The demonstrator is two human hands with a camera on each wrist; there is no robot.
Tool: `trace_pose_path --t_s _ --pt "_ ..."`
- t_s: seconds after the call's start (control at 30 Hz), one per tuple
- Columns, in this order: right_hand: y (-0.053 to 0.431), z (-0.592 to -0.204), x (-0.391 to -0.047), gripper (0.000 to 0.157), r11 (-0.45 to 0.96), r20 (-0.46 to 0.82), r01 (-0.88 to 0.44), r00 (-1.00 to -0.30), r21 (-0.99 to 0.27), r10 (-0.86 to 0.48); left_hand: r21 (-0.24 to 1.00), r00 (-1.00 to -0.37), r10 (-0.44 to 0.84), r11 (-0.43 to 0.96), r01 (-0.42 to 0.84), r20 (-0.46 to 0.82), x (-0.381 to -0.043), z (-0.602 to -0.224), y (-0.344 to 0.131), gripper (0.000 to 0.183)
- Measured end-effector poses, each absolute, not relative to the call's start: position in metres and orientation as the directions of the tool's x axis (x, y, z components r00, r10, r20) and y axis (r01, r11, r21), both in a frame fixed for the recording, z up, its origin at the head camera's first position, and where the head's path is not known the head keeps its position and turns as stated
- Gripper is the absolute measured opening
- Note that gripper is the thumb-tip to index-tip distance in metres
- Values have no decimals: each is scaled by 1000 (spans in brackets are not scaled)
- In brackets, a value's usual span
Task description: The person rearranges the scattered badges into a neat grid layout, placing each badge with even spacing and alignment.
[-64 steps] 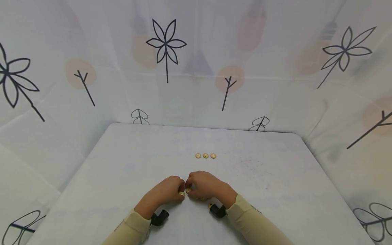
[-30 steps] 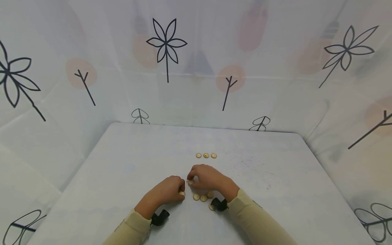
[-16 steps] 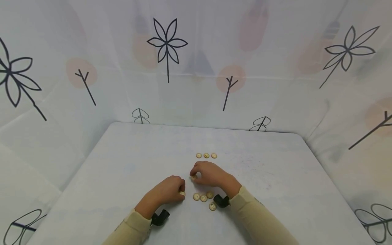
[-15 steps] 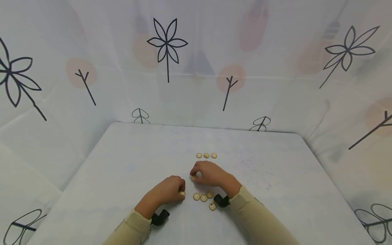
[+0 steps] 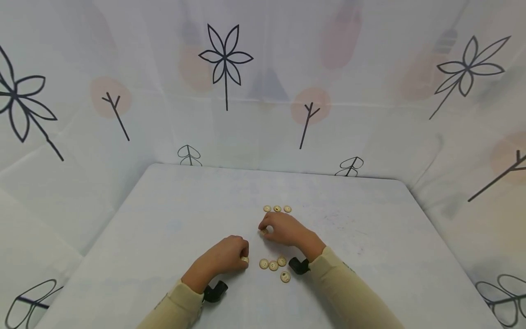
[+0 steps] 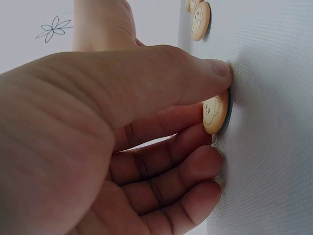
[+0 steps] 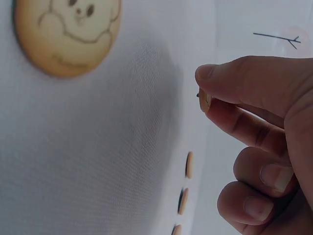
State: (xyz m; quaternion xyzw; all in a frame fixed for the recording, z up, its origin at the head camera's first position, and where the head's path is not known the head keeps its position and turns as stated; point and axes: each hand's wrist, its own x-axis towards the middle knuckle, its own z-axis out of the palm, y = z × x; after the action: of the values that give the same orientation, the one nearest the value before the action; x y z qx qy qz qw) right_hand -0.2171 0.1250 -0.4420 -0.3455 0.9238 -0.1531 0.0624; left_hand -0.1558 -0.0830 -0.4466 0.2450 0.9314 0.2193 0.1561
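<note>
Small round wooden discs printed with cartoon animal faces lie on a white table. My left hand [image 5: 225,256] rests at the table's middle, its thumb and fingers pinching one wooden disc [image 6: 214,115] at the surface. Farther forward and to the right, my right hand [image 5: 285,229] pinches another wooden disc [image 7: 204,100] between thumb and index finger. The right wrist view shows that disc on edge, and I cannot tell whether it touches the table. Just beyond the right hand is a straight row of three discs [image 5: 277,209].
Between the forearms lie three discs [image 5: 273,265] close together, with a single disc [image 5: 285,277] nearer me. The white table [image 5: 172,205] has faint reddish marks to the right. Behind it hangs a white cloth [image 5: 263,132] with plant drawings. Each wrist wears a black camera [image 5: 215,292].
My right hand has moved forward and slightly right with its disc, away from the left hand toward the row of three. The near discs are uncovered. My left hand has stayed put.
</note>
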Motion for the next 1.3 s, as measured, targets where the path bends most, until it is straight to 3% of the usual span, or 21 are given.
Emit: trace_pose_path --t_s 1.3 --pt "123 -446 -247 21 836 -21 -471 -868 -283 -496 465 -834 520 793 392 -183 -157 -448 -83 6"
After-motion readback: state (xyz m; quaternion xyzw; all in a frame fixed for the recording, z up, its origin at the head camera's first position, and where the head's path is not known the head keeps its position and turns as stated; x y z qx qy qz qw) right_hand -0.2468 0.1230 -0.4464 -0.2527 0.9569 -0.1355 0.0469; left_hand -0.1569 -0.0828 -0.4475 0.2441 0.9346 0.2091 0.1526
